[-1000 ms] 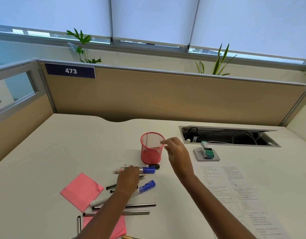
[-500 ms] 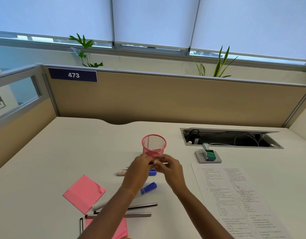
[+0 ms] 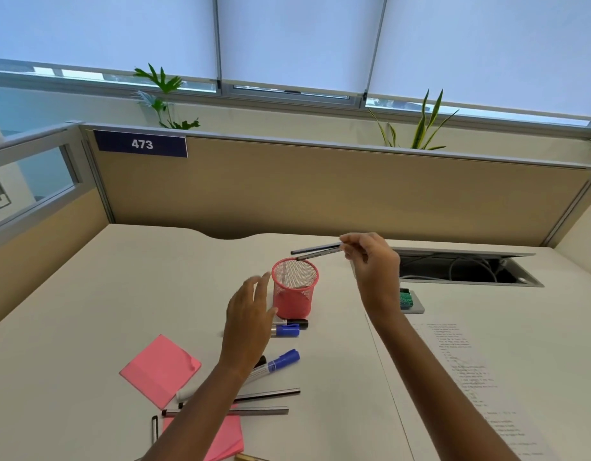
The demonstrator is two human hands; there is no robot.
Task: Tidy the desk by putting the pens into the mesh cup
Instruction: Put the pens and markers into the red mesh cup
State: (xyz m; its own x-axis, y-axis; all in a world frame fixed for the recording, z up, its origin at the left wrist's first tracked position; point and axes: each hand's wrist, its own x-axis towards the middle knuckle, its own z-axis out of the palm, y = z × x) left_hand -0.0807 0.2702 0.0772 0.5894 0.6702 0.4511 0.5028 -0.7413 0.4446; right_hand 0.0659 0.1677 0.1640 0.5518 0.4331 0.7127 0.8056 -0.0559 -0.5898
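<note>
Two thin dark pens (image 3: 315, 252) — pinched in the right hand (image 3: 374, 267) — hang just above the upright pink mesh cup (image 3: 294, 287). The left hand (image 3: 249, 314), fingers relaxed, hovers beside it; markers (image 3: 287, 329) lie at its base.

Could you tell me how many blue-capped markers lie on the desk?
2. The far marker lies by the cup, the near marker closer in; the left hand covers part of each and may hide more.
</note>
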